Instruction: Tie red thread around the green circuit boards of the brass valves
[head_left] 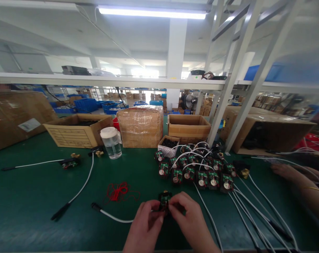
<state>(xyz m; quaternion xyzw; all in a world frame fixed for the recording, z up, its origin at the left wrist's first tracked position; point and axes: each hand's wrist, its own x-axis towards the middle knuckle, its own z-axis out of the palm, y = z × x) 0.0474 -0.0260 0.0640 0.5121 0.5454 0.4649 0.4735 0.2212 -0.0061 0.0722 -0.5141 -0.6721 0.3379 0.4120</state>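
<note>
In front of me a small black housing with a green circuit board [165, 201] is between my two hands, a brass-coloured fitting at its far side. My left hand [145, 223] grips its left edge with thumb and fingers. At the right edge, the thumb and forefinger of my right hand [187, 216] pinch close to the board; whether a wire is between them is too small to tell. A white cable [115, 218] with a black plug end runs out leftward from behind my left hand. To the left lies a tangle of thin red wires [119, 192].
Several similar circuit-board units [190, 173] with white cables crowd the right. Behind are a small box of black parts [167, 149], cardboard boxes [141, 126] and a plastic cup [112, 142]. Two more units [70, 162] lie left. Another person's hand [285, 172] is far right.
</note>
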